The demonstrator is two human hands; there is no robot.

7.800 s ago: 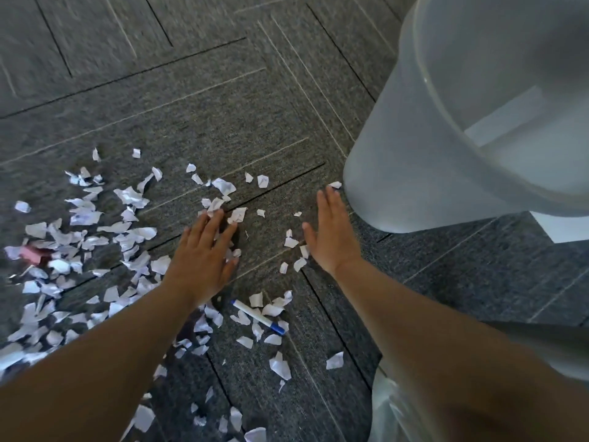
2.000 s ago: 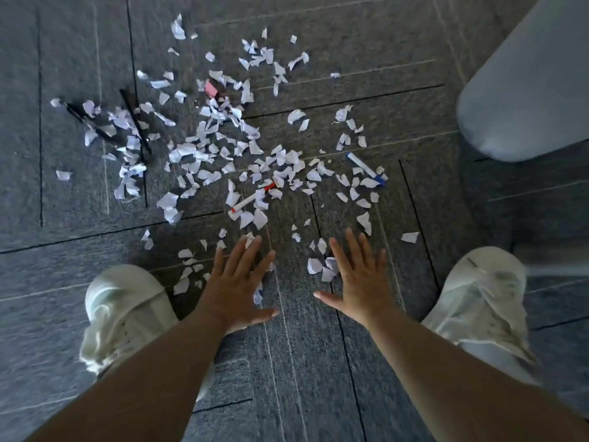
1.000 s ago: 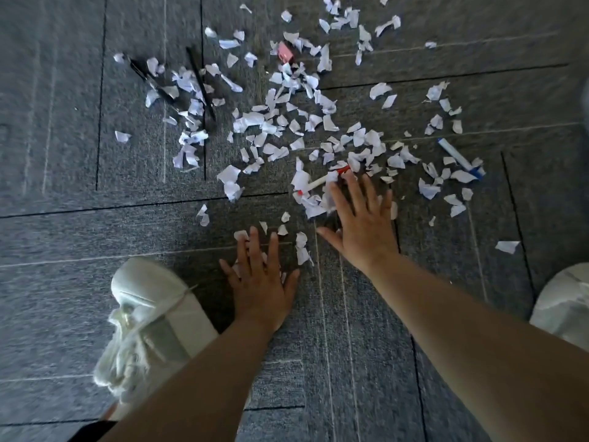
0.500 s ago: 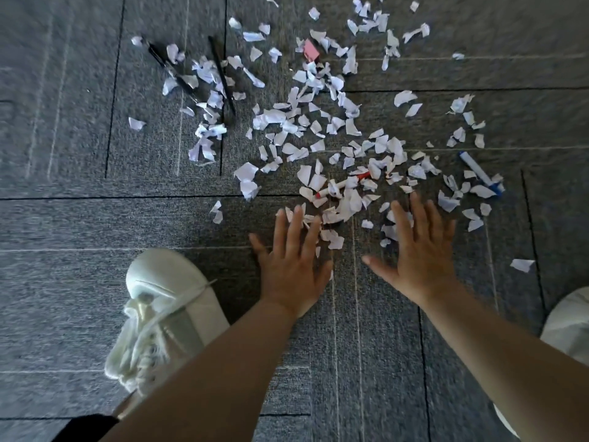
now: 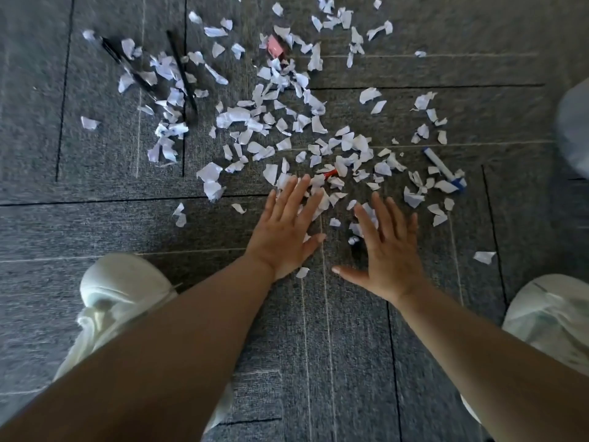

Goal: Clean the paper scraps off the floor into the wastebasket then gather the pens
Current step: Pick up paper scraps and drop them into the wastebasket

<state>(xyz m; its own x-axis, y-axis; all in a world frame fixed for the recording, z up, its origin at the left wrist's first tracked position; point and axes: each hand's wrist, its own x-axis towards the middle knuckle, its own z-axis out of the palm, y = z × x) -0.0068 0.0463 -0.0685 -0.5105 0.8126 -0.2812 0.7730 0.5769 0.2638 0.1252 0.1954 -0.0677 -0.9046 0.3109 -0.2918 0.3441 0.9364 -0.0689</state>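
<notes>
Several white paper scraps (image 5: 287,122) lie spread over the grey carpet. My left hand (image 5: 283,231) lies flat with straight fingers on scraps at the pile's near edge. My right hand (image 5: 389,250) is flat beside it, fingers spread, with scraps under its fingertips. A red-capped pen (image 5: 330,173) shows just beyond my left fingertips, mostly covered by paper. A white pen with a blue cap (image 5: 443,167) lies at the right. Two black pens (image 5: 181,70) lie among scraps at the upper left. The wastebasket (image 5: 573,126) shows only as a pale edge at the right border.
A small pink eraser-like block (image 5: 274,47) sits among the far scraps. My white shoes stand at the lower left (image 5: 121,295) and lower right (image 5: 551,314). A lone scrap (image 5: 484,256) lies to the right of my right hand.
Both hands have slid forward over the carpet into the near edge of the pile. The left hand now reaches the scraps by the red pen; the right hand has come closer to it.
</notes>
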